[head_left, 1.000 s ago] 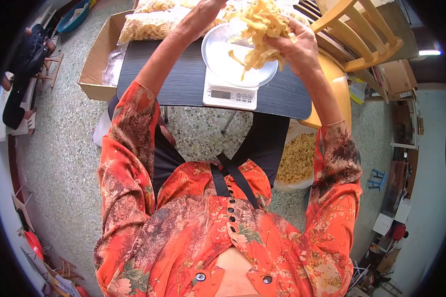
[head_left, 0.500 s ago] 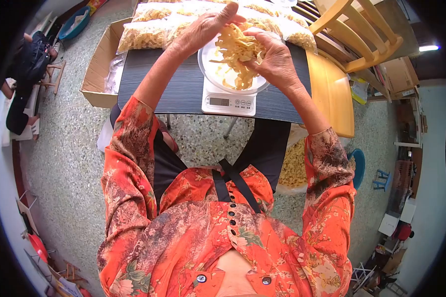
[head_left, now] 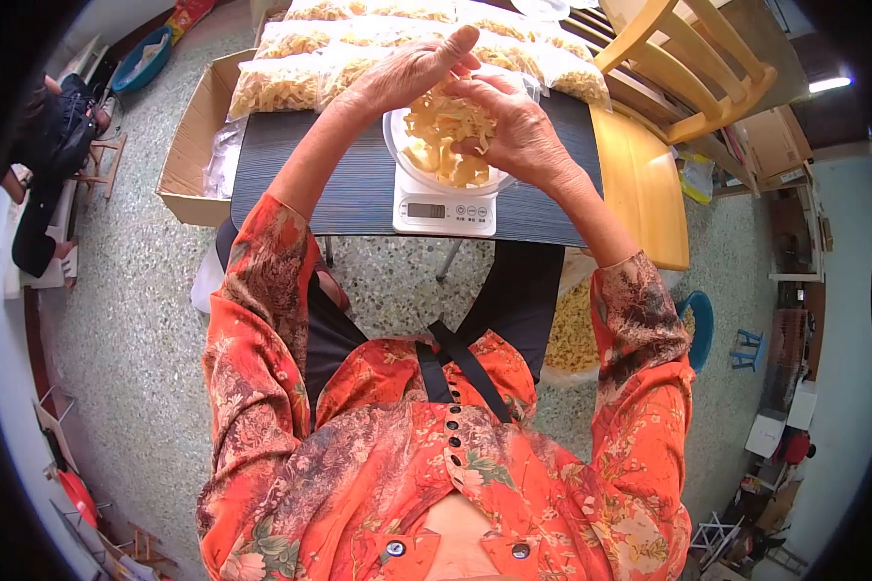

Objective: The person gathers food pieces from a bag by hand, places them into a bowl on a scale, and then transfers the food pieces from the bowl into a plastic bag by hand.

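Observation:
A clump of dried pale-yellow strips [head_left: 446, 136] sits low in a clear round bowl [head_left: 394, 145], between my two hands. My left hand [head_left: 419, 70] cups its far left side with the thumb raised; its other fingers are mostly hidden. From the right, my right hand [head_left: 518, 126] closes around the strips, its thumb against them and its fingertips near the left fingers. Under the bowl stands a white digital scale [head_left: 446, 213]; its display is too small to read.
Several filled clear bags [head_left: 279, 82] line the back of the dark table [head_left: 291, 160]. A cardboard box [head_left: 196, 145] stands left, a wooden chair [head_left: 639, 184] right. More strips [head_left: 574, 334] lie in a floor container beside a blue basin [head_left: 698, 329]. Another person [head_left: 63, 126] is far left.
The clump of strips has come down and slightly left, into the bowl. My right hand has shifted left and lower with it; the left hand stays near the same place, slightly to the right.

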`<state>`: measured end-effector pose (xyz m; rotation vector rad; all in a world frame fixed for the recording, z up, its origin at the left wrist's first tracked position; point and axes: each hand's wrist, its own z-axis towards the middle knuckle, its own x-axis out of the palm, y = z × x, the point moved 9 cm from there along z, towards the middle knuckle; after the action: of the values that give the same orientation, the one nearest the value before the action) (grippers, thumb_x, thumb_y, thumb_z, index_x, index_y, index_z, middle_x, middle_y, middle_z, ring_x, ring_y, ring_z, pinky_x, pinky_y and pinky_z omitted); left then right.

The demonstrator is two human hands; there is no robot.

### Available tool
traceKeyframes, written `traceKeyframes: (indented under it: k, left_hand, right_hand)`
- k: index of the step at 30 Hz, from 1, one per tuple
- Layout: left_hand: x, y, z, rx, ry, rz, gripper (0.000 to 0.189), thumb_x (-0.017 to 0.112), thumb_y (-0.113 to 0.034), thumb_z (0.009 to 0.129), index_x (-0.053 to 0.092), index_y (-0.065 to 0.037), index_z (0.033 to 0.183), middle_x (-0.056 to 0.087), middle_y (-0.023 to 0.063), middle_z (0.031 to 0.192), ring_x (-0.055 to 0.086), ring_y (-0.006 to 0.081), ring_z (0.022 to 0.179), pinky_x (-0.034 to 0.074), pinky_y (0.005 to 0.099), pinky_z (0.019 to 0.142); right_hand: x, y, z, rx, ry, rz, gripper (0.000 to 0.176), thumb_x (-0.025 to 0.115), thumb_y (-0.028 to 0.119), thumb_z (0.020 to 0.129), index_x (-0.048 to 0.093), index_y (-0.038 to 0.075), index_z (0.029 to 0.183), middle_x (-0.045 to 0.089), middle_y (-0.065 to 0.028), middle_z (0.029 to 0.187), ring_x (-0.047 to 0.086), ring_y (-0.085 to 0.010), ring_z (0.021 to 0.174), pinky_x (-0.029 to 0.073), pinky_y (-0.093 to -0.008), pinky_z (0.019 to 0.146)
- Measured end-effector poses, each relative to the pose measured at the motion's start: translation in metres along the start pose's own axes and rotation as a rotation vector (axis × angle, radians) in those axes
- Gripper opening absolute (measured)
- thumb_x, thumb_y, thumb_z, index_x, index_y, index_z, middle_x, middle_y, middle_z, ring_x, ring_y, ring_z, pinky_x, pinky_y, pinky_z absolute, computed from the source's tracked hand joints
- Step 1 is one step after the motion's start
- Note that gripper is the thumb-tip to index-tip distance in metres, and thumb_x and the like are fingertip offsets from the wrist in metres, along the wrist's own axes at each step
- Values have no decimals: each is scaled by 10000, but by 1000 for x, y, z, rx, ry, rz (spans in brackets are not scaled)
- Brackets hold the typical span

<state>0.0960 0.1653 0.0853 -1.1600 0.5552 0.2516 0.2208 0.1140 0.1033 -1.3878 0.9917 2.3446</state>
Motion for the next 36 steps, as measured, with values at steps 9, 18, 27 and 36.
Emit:
traceKeyframes:
  k: [9,18,27,36]
  left_hand:
    - [2,5,8,-13,-40,89,1078,199,-927,845,732,-50,1176,720,190,1144,642,306,1165,460,416,1047]
    - [3,18,20,-39,-7,123,1031,191,-864,909,738,-25,1156,722,188,1163,652,307,1172,466,408,1048]
    - [-20,8,-6,16,-138,-162,809,323,-668,1030,734,24,1120,740,163,1040,677,249,939,535,378,869]
    - [-43,-19,-76,108,-291,-586,808,578,-635,952,572,86,1317,693,174,1110,668,270,989,522,409,907]
  right_hand:
    - [-12,-6,7,15,143,171,812,843,130,750,492,194,1480,524,-106,1476,470,-241,1388,365,-439,1190]
    - [-31,-34,16,162,88,340,502,666,27,936,545,69,1421,588,-105,1400,556,-224,1313,474,-382,1114]
    - [-31,-109,-113,402,-197,273,266,753,141,880,697,57,1126,703,-40,1075,683,-130,801,569,-289,738]
    - [33,-76,-146,322,-176,-88,215,796,172,841,716,75,1015,612,-89,882,630,-211,720,529,-343,699]
